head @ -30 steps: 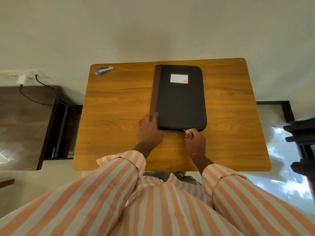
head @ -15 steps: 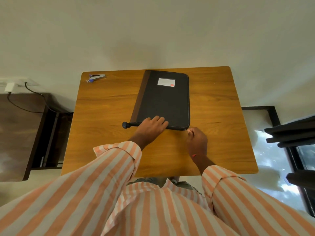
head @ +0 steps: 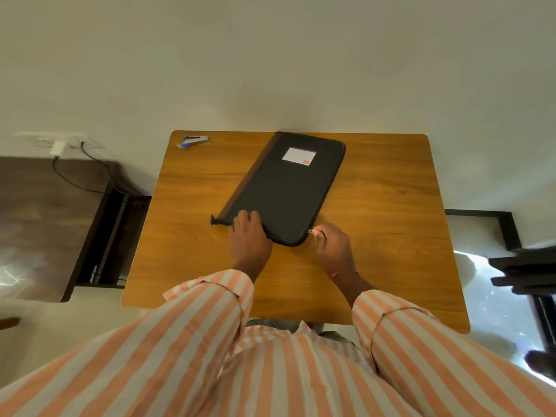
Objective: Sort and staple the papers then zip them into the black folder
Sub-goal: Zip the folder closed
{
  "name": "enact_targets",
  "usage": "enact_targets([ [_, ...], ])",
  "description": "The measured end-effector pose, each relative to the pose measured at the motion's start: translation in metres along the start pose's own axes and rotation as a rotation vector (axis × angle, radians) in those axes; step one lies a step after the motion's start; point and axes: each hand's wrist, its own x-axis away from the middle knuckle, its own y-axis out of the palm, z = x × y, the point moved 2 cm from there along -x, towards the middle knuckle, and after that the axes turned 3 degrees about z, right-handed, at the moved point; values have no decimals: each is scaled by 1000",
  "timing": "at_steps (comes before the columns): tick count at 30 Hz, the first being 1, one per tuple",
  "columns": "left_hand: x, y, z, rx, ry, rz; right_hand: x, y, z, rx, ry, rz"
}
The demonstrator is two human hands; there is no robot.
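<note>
So the black folder (head: pixel 288 188) sits skewed on the desk (head: pixel 391 206). Left hand (head: pixel 248 239) lies flat on its near edge, grip loose; right hand (head: pixel 334 248) grip pinches the zipper pull (head: pixel 311 231) at the near corner.

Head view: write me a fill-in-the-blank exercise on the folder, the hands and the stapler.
The left hand presses on the folder's ____ edge.
The right hand pinches the zipper pull at the folder's near ____ corner.
The stapler lies at the table's far ____ corner.
The white label sits at the folder's ____ end.
Missing words: near; right; left; far.
</note>
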Motion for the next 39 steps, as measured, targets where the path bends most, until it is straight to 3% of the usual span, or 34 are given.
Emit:
enact_targets([
  [3, 13, -1, 13, 729, -1045, -78, -2, 15, -15, -96, 8, -7],
  [4, 17, 4, 20, 1021, -1262, -115, -3, 17, -18, -117, 13, -7],
  [5, 20, 10, 26, 1304, -1362, -150, -3, 21, -23, -129, 2, -25],
  [7, 24, 17, 36, 1775, -1262, -263, -3, 26, -34, -136, -39, -85],
  [9, 23, 19, 34, 1939, -1157, -270, -2, 29, -44, -119, -88, -133],
  [15, 13, 8, 8, 1878, -1116, -188, -19, 23, -56, -47, -183, -135],
  [24, -11, -38, -65, 1634, -914, -312, -71, -10, -51, 151, -47, 58],
  [27, -16, -39, -95, 1665, -993, -187, -79, -20, -48, 124, 29, 103],
  [29, -15, -36, -100, 1810, -1060, -34, -75, -18, -54, 74, -1, 69],
  [32, -10, -34, -77, 2008, -1023, 65, -63, -8, -62, -4, -19, 50],
  [39, -4, -27, 33, 1938, -988, -162, -38, 3, -64, -82, -60, -19],
])
